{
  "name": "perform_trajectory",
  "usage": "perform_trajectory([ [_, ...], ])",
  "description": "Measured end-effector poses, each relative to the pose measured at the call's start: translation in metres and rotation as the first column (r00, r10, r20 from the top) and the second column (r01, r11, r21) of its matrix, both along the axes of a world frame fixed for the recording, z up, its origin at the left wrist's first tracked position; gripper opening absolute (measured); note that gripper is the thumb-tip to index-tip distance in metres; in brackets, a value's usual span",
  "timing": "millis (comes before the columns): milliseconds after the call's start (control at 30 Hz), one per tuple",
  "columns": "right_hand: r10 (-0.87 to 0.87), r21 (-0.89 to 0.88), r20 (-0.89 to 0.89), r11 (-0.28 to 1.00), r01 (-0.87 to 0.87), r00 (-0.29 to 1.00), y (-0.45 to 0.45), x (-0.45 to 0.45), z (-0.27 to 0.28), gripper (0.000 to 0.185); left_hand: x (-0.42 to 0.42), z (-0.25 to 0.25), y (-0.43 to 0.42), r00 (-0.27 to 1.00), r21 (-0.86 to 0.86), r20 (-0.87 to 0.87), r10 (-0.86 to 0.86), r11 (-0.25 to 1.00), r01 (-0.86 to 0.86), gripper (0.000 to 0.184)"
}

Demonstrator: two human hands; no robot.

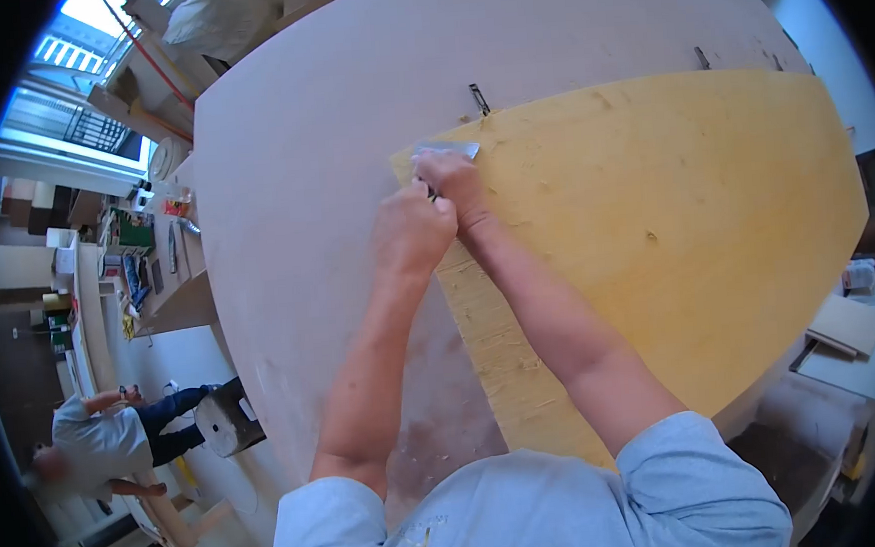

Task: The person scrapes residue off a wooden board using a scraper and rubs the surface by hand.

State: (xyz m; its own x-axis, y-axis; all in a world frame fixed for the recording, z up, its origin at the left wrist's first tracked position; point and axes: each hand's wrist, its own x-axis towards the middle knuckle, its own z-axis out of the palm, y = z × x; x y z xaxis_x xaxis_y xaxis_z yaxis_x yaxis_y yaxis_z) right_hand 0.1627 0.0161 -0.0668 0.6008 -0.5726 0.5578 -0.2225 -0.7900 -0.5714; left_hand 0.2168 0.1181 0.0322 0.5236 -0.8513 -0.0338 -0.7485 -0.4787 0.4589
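Observation:
A scraper with a wide metal blade rests at the far left corner of the yellow sheet. My right hand is closed round the scraper just behind its blade. Below it, my left hand is closed at the handle end, its fingers against my right hand. The handle is mostly hidden by both hands. Ridges and small lumps of yellow material show on the sheet's left strip and along its far edge. Under the sheet lies a large pale board.
Small metal clips stand at the sheet's far edge. At left, a workbench holds tools and boxes. A co-worker is near a stool. Flat panels lie on the right, and a wrapped bundle sits at the back left.

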Motion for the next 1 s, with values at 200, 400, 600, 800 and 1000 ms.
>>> perform_trajectory([
  [200, -0.129, -0.128, 0.192, 0.979, 0.155, 0.973, 0.055, -0.021, -0.019, 0.012, -0.035, 0.001, 0.056, 0.999, 0.045, 0.032, -0.011, 0.999, 0.010, 0.038],
  [400, -0.027, 0.015, 0.005, 1.000, 0.027, 1.000, 0.005, -0.008, -0.004, 0.020, -0.002, -0.007, -0.002, 0.999, -0.022, -0.044, -0.001, 1.000, 0.000, 0.036],
  [600, -0.110, -0.080, 0.122, 0.990, 0.120, 0.986, 0.037, -0.024, -0.013, 0.012, -0.028, -0.005, 0.038, 0.999, 0.028, -0.046, 0.008, 1.000, -0.007, 0.037],
  [800, -0.102, 0.026, -0.008, 0.994, 0.102, 0.995, 0.016, -0.022, -0.017, 0.021, -0.020, 0.008, 0.012, 0.992, 0.077, -0.121, 0.022, 0.997, -0.013, 0.036],
  [1000, -0.118, 0.085, -0.105, 0.988, 0.127, 0.987, 0.013, -0.029, -0.007, 0.023, -0.018, -0.006, 0.004, 0.994, 0.052, -0.102, -0.050, 0.997, 0.055, 0.037],
])
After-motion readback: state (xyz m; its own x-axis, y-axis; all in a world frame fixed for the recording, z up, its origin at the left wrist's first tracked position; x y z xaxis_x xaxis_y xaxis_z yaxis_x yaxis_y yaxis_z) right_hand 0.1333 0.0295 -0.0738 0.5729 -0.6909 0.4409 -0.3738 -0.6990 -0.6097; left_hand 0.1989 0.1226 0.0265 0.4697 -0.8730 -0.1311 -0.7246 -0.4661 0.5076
